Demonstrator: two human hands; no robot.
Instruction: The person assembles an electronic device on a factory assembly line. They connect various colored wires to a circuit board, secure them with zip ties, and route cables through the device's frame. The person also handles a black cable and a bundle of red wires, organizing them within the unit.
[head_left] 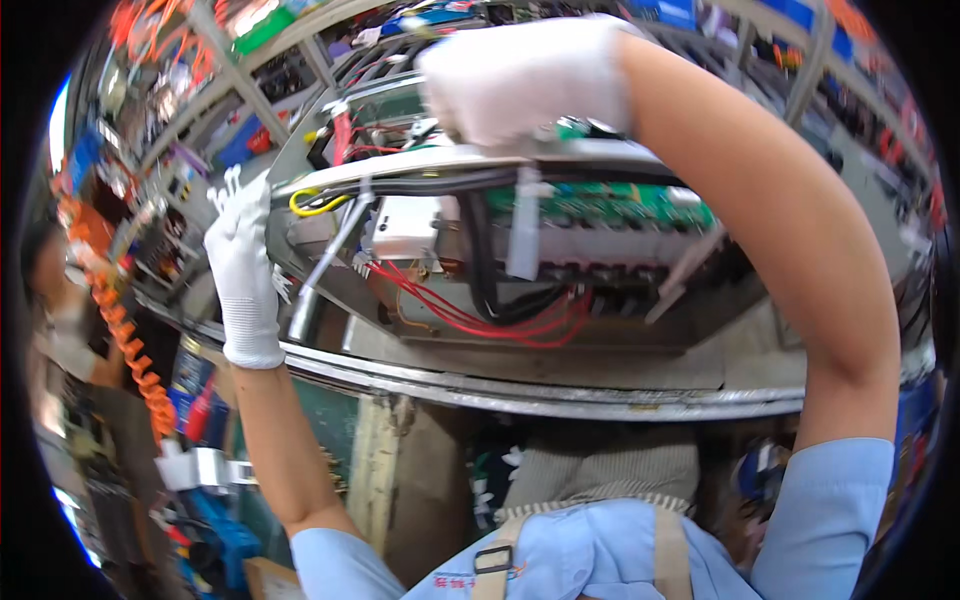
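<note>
An open grey metal case [400,345] stands in front of me, with a green circuit board [600,205] inside. Black cables [420,185] run along its light metal bar [400,160], and white strips [525,225] hang from them. My left hand [240,240], in a white knit glove, has its fingers curled at the case's left end, beside a yellow wire loop [318,205]. My right hand [530,80], also gloved, reaches over the bar toward the far side. It is blurred and its fingers are hidden, so what it touches cannot be made out. Red wires [480,322] sag below the board.
A metal rail [560,400] crosses between me and the case. An orange coiled hose [125,335] hangs at the left, near another person [70,320]. Racks with parts [250,95] stand behind, and blue tools [225,540] lie at lower left.
</note>
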